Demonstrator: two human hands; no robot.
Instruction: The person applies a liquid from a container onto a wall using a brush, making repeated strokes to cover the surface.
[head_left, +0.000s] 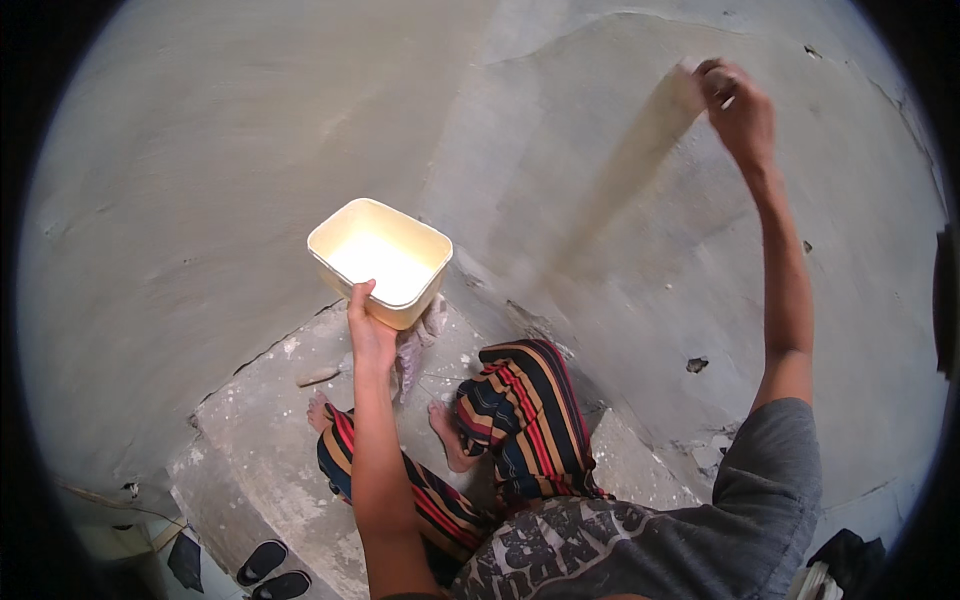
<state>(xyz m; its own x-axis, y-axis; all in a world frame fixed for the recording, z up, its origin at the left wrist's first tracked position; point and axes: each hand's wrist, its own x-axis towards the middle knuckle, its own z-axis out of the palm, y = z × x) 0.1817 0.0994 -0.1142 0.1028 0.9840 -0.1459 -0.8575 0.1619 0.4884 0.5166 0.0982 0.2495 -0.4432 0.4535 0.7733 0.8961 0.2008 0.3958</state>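
Observation:
My left hand (369, 330) grips a cream rectangular plastic tub (322, 264) from its near side, thumb over the rim and palm against the wall. Inside it lies a bright white surface, too overexposed to tell what it is. Up at the right, my right hand (742, 109) is raised at the grey plastered wall (600, 150), fingers curled around a small object (720, 81). Blur and the fingers hide what that object is. A darker band slants down the wall from that hand, and it looks like a shadow.
Below the tub are a crumpled plastic bag (411, 360) and a tool with a wooden handle (318, 376). My bare feet stand on a white-spattered concrete floor (262, 435), where two wall faces meet. Dark slippers (262, 562) lie lower left. The wall has small holes (697, 365).

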